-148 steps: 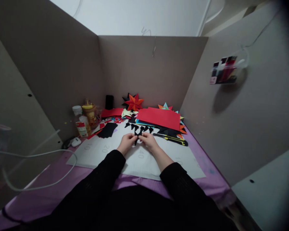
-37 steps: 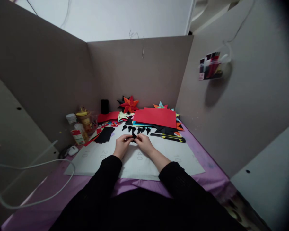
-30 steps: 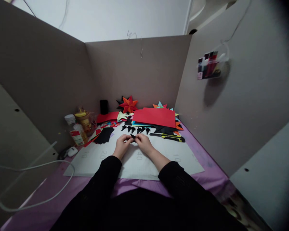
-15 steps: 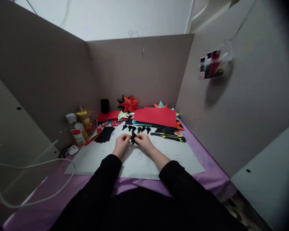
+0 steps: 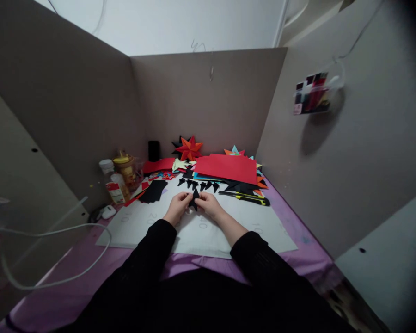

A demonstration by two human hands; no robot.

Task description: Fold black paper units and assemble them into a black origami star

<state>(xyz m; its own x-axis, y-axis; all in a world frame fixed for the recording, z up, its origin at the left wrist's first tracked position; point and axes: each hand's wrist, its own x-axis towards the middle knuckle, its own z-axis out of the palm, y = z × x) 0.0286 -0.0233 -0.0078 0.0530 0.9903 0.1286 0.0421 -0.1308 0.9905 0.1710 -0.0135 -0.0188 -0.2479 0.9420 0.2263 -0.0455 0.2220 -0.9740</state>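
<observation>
Between my two hands is a small folded black paper piece [image 5: 194,200] with pointed ends, held over the white sheet [image 5: 142,233]. My left hand [image 5: 178,206] pinches its left side, and my right hand [image 5: 209,206] pinches its right side. Just beyond the hands lies a row of several small black folded pieces [image 5: 203,186]. A stack of black paper rectangles [image 5: 154,191] rests to the left of them. Fingertips hide part of the held piece.
Red paper sheets [image 5: 227,169] lie at the back right, with a black and yellow cutter [image 5: 251,199] before them. Folded stars [image 5: 189,148] lean at the back wall. Bottles [image 5: 115,182] stand at left, near a white earphone case [image 5: 108,212]. A white cable [image 5: 107,245] loops at left.
The black piece between my fingers has turned and now shows a longer upright pointed shape. The whole view has shifted slightly. Both hands keep their pinch.
</observation>
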